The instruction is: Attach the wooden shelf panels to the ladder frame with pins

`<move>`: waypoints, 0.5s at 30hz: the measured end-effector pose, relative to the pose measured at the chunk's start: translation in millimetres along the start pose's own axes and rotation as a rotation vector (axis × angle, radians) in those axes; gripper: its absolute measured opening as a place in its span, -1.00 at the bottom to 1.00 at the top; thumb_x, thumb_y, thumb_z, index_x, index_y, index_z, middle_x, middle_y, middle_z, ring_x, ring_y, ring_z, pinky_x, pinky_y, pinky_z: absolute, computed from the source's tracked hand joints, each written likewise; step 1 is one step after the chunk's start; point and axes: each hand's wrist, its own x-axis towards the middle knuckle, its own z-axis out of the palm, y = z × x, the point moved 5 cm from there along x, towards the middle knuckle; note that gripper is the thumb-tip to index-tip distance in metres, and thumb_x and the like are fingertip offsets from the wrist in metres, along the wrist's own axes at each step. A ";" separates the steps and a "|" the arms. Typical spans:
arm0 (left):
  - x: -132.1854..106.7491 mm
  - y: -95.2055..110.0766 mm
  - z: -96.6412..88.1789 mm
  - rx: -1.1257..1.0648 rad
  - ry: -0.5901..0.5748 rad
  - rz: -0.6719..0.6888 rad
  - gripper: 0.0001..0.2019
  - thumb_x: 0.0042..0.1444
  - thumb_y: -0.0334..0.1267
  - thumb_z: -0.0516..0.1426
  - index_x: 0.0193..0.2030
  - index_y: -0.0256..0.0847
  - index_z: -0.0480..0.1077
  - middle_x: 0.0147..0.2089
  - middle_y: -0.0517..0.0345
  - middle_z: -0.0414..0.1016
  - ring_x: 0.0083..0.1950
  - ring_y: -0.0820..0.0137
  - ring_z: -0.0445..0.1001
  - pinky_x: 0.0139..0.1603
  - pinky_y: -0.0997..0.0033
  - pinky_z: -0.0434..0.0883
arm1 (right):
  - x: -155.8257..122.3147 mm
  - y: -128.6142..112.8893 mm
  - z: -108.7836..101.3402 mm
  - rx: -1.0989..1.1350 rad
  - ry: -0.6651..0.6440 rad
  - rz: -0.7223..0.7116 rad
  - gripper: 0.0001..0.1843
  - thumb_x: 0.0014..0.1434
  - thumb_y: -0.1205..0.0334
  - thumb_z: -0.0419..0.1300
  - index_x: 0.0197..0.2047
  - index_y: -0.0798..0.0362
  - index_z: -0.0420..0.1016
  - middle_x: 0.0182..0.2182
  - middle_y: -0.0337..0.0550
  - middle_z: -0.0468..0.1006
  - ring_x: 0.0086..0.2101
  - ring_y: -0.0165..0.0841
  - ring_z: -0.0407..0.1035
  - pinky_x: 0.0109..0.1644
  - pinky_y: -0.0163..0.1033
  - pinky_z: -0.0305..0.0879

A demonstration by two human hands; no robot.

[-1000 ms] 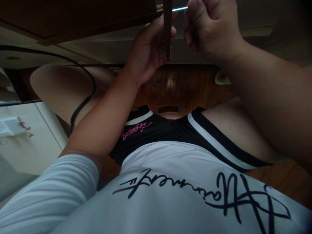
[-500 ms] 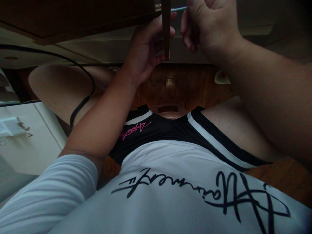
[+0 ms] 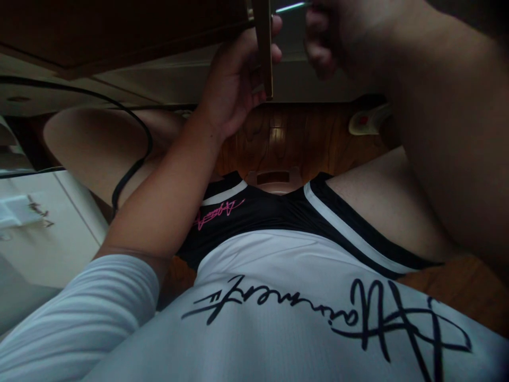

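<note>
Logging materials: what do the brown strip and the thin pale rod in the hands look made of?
Brown strip, in the left hand: probably wood, matte, flat and square-edged. Thin rod, in the right hand: perhaps metal or plastic, given its bright glint; too blurred to settle.

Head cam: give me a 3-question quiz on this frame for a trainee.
1. True or false: the left hand grips the wooden strip.
2. What does the right hand pinch? A) pale rod B) mug C) phone
3. Fill in: the black cable crosses the person's ___ thigh.
Key: 1 true; 2 A; 3 left.
</note>
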 end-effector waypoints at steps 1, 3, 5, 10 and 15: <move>0.4 0.0 -0.1 -0.002 -0.008 0.001 -0.72 0.36 -0.27 -0.02 -0.21 -0.12 0.53 -0.35 0.32 0.54 -0.38 0.54 0.45 -0.40 0.54 0.39 | -0.8 0.5 -0.1 0.012 0.006 0.009 -0.60 0.24 0.54 -0.04 -0.59 0.05 0.08 -0.72 -0.42 0.10 -0.78 -0.55 0.11 -0.75 -0.45 0.08; 0.3 0.7 0.3 -0.008 -0.006 -0.003 -0.69 0.37 -0.27 -0.05 -0.19 -0.15 0.53 -0.36 0.32 0.53 -0.39 0.54 0.46 -0.40 0.54 0.40 | -3.2 -0.3 -0.4 0.015 0.009 0.012 -0.62 0.24 0.58 -0.03 -0.57 0.07 0.16 -0.72 -0.41 0.16 -0.77 -0.52 0.19 -0.78 -0.44 0.10; -0.7 1.8 1.4 -0.011 0.007 -0.021 -0.68 0.38 -0.28 -0.07 -0.21 -0.17 0.51 -0.38 0.32 0.52 -0.40 0.55 0.46 -0.41 0.54 0.39 | -4.7 -2.5 1.2 -0.027 -0.055 -0.034 -0.62 0.29 0.55 -0.05 -0.55 0.08 0.19 -0.70 -0.39 0.20 -0.75 -0.50 0.24 -0.80 -0.43 0.09; -2.5 3.9 2.8 -0.005 0.036 -0.049 -0.70 0.38 -0.28 -0.05 -0.22 -0.15 0.51 -0.37 0.31 0.54 -0.41 0.54 0.46 -0.44 0.54 0.37 | -3.1 1.6 -1.6 -0.069 -0.163 -0.151 -0.60 0.39 0.34 0.00 -0.53 0.08 0.20 -0.67 -0.36 0.20 -0.71 -0.50 0.26 -0.77 -0.43 0.10; -1.0 2.4 0.7 0.002 0.027 -0.040 -0.71 0.37 -0.28 -0.04 -0.21 -0.14 0.52 -0.36 0.31 0.54 -0.40 0.52 0.47 -0.43 0.53 0.37 | 0.6 5.1 -4.8 -0.043 -0.194 -0.255 -0.49 0.18 -0.11 0.27 -0.54 0.05 0.19 -0.71 -0.40 0.18 -0.71 -0.49 0.25 -0.80 -0.40 0.06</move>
